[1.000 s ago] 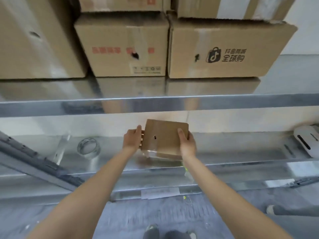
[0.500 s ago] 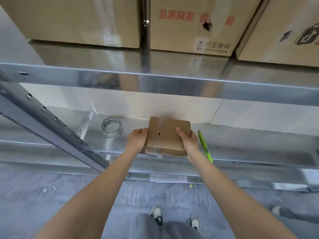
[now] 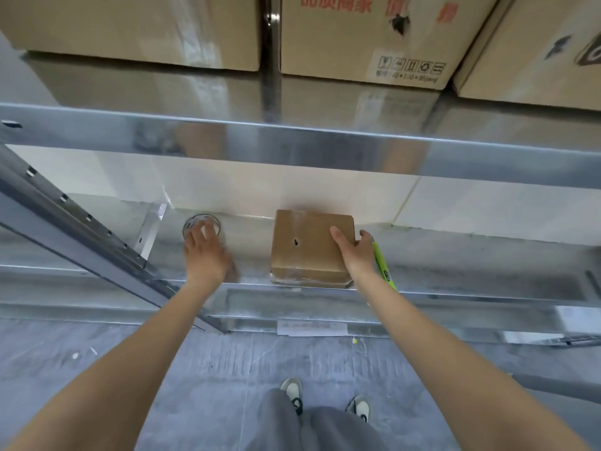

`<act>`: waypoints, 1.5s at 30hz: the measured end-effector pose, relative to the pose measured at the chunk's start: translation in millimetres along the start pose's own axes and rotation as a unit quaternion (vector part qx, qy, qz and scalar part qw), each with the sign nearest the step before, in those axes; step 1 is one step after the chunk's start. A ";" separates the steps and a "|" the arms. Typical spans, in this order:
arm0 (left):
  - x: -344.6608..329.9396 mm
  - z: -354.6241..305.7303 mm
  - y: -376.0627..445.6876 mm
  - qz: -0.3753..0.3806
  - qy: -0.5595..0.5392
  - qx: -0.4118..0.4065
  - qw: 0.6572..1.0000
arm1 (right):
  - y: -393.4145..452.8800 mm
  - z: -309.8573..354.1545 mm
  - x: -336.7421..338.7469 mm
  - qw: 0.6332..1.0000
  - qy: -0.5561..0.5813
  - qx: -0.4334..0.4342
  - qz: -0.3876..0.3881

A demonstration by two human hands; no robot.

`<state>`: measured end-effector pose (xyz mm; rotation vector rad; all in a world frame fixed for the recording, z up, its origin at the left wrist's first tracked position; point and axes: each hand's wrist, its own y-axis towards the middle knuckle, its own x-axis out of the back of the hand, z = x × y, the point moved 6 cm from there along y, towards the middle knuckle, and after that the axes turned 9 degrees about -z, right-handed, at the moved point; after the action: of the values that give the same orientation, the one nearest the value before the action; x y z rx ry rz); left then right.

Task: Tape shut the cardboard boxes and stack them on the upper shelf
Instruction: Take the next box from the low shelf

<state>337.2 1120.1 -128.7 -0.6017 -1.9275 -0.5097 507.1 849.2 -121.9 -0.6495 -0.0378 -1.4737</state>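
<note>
A small brown cardboard box (image 3: 309,245) with a small dark hole in its top lies on the lower metal shelf (image 3: 455,271). My right hand (image 3: 356,255) holds its right edge, thumb on top and fingers down the side. My left hand (image 3: 205,252) is off the box, reaching left with straight fingers that touch a clear tape roll (image 3: 201,224) at the back of the shelf. Several large cardboard boxes (image 3: 361,37) stand on the upper shelf (image 3: 292,138).
A green utility knife (image 3: 383,265) lies on the lower shelf right of the small box, partly under my right wrist. A slanted metal upright (image 3: 81,229) crosses at the left. Grey floor and my feet (image 3: 292,390) are below.
My left hand has let go of the small box and moved left to the tape roll. The box has settled on the lower shelf, and my right hand still holds it.
</note>
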 end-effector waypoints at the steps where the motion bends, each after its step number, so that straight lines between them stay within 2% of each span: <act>1: -4.0 10.9 2.7 0.035 0.029 0.020 0.999 | 0.4 2.5 3.7 1.000 -0.007 0.011 -0.028; 3: -9.3 24.7 5.3 0.080 0.088 0.026 0.993 | -1.4 9.3 9.6 0.996 -0.027 0.044 -0.074; 6: -7.1 24.7 11.7 0.045 0.141 -0.007 0.989 | -9.0 23.9 13.9 0.982 -0.092 0.129 -0.101; 8: -1.2 24.0 13.9 0.012 0.104 0.021 0.994 | -17.1 37.5 12.6 0.964 -0.135 0.207 -0.100; 11: 8.0 23.2 18.7 -0.010 -0.039 0.092 0.995 | -36.3 63.0 -0.5 0.934 -0.138 0.325 -0.052; 14: 4.8 13.9 17.5 0.016 -0.020 0.030 0.999 | -54.0 81.6 -25.9 0.906 -0.163 0.391 0.003; 17: -6.1 18.3 9.8 0.092 0.031 0.015 0.995 | -64.0 83.0 -51.4 0.905 -0.182 0.379 0.064; 20: -3.1 22.9 11.9 0.063 0.105 -0.024 0.992 | -66.9 74.5 -61.5 0.913 -0.183 0.353 0.096; 26: 5.7 32.8 17.8 0.027 0.150 -0.031 0.988 | -65.5 63.5 -58.8 0.916 -0.179 0.340 0.113; 29: 24.3 25.9 21.7 -0.024 0.067 0.001 0.997 | -61.2 63.4 -53.4 0.917 -0.173 0.346 0.093; 31: 36.2 9.3 19.6 -0.015 -0.070 0.027 0.997 | -59.8 63.7 -52.0 0.921 -0.166 0.338 0.094; 33: 45.3 -16.9 8.2 0.037 -0.230 0.044 0.972 | -61.7 67.0 -55.7 0.933 -0.140 0.304 0.130; 35: 58.9 -47.8 -10.3 0.077 -0.329 0.020 0.941 | -68.2 75.2 -63.6 0.946 -0.093 0.245 0.193; 38: 70.6 -87.1 -38.1 0.142 -0.359 -0.064 0.920 | -78.6 91.4 -69.9 0.945 -0.055 0.180 0.269; 40: 74.1 -102.2 -49.3 0.155 -0.375 -0.090 0.910 | -83.3 100.1 -65.7 0.937 -0.044 0.174 0.300; 45: 75.3 -117.3 -57.3 0.160 -0.389 -0.082 0.904 | -82.4 112.9 -49.4 0.931 -0.074 0.243 0.261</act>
<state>357.0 1019.8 -17.9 -1.3619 -2.4608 -0.2240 465.2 945.1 -16.9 -0.3236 -0.3158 -0.8477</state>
